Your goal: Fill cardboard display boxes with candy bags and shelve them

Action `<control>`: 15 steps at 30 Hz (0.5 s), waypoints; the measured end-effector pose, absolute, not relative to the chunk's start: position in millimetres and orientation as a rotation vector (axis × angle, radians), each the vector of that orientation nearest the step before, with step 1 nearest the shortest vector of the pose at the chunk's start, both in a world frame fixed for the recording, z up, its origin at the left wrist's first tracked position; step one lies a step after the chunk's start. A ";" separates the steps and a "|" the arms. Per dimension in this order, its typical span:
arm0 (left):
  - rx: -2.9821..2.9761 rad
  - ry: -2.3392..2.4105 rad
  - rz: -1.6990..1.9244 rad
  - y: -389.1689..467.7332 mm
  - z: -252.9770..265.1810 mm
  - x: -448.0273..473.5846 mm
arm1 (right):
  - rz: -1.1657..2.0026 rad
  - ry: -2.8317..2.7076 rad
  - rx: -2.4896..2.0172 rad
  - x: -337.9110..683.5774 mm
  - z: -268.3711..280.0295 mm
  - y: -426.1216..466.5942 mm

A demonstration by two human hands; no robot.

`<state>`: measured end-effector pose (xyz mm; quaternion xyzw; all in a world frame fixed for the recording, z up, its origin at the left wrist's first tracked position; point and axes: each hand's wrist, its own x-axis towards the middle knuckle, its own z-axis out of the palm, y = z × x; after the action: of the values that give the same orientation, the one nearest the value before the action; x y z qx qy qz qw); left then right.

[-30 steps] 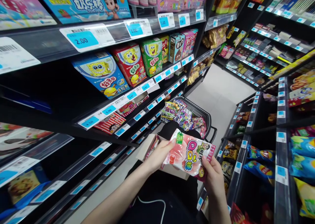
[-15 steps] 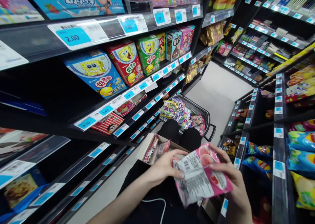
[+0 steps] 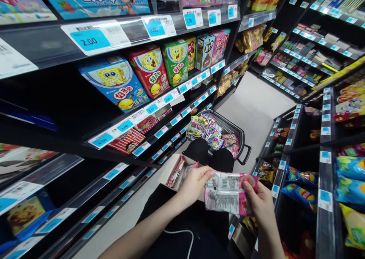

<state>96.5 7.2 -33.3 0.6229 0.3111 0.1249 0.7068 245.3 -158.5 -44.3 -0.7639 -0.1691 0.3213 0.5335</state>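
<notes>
A white cable lies over the dark clothing, nearest the body. Past it, the packet is held up between both hands above the lap. The left hand pinches its upper left corner; the right hand grips the right end, thumb across the face and fingers behind. The packet's long axis runs sideways from hand to hand, roughly level.

It is a soft, shiny pouch, slightly creased, with its back turned up: a silver-white panel of small print and a barcode, pink borders, and a fruit picture partly under the right thumb.

The open carton lies just to the left and a little beyond, so the left hand is much the nearer to it and hides part of it. Pink packs lie inside. Beyond the dark knees, a black basket holds bright bags on the pale floor.
</notes>
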 end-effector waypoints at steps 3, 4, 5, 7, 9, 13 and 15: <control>1.433 0.728 0.336 6.0 -37.2 99.5 | 0.623 -0.448 -1.900 234.3 -43.3 -160.9; 1.426 0.722 0.338 4.9 -39.4 100.8 | 0.561 -0.473 -1.936 230.6 -40.5 -162.3; 1.420 0.708 0.330 3.6 -41.5 101.7 | 0.489 -0.509 -1.969 227.4 -37.0 -164.3; 1.415 0.678 0.302 1.6 -45.0 101.4 | 0.365 -0.598 -2.011 224.9 -29.3 -171.0; 1.520 0.640 0.270 2.0 -46.0 95.9 | 0.354 -0.675 -2.022 229.9 -24.6 -181.1; 2.341 0.740 0.190 9.5 -42.9 71.4 | 0.299 -0.632 -2.177 263.4 -34.4 -195.1; 2.688 0.940 0.089 12.8 -42.9 59.2 | 0.166 -0.571 -2.327 288.5 -48.3 -187.8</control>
<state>59.2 12.8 -42.9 0.9334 0.3266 0.0311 0.1457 288.5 -187.8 -48.3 -0.9034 -0.2217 0.0643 0.3614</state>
